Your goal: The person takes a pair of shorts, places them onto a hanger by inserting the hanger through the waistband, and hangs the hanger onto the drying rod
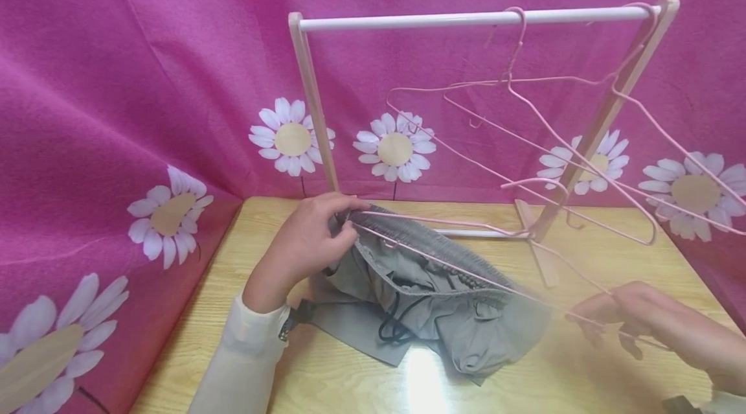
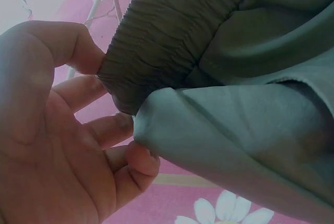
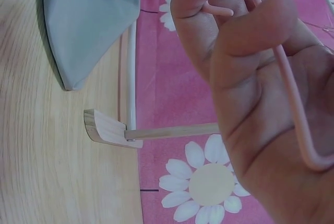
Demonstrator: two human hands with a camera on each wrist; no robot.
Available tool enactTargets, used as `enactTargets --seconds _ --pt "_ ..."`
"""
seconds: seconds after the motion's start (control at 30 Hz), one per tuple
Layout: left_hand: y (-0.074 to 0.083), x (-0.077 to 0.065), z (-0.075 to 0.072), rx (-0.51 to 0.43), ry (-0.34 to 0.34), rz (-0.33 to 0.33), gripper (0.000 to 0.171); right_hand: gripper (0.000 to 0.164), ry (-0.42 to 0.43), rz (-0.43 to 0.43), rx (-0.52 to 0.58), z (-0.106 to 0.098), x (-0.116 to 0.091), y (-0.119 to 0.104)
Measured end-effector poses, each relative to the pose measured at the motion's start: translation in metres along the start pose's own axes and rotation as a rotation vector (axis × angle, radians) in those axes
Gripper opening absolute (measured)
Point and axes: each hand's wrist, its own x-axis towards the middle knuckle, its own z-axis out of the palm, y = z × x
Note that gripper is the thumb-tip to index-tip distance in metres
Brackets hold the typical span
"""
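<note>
My left hand (image 1: 309, 232) pinches the gathered elastic waistband of grey shorts (image 1: 419, 317) at its left end. In the left wrist view, the thumb and fingertips grip the ribbed waistband (image 2: 162, 36). A black drawstring (image 1: 392, 330) loops out at the front, and the lower part of the shorts lies on the table. A pink wire hanger (image 3: 288, 85) lies across the waist opening, its left end inside the band by my left fingers. On the right, my right hand (image 1: 647, 317), slightly blurred, holds the hanger's other end, with the wire crossing the palm and fingers.
A small clothes rack with a white rail (image 1: 402, 22) and wooden legs (image 1: 315, 103) stands behind the shorts. Pink hangers (image 1: 513, 64) hang on its right half. The wood-grain table (image 1: 326, 388) meets a magenta cloth (image 1: 175, 77) with white flowers at back and sides.
</note>
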Motion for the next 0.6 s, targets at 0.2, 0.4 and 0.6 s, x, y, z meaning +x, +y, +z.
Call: enactTargets --seconds 0.2,0.4,0.6 --pt "0.005 -0.002 0.001 0.006 0.017 0.06 0.035 0.062 0.1 0.161 -0.096 0.006 -0.005 -0.002" --pt "0.003 -0.002 0.001 0.032 0.04 0.155 0.033 0.062 0.115 0.094 -0.129 0.008 -0.002 0.002" --pt "0.003 -0.002 -0.001 0.095 0.04 0.247 0.045 0.07 0.027 -0.063 -0.143 0.003 0.006 0.004"
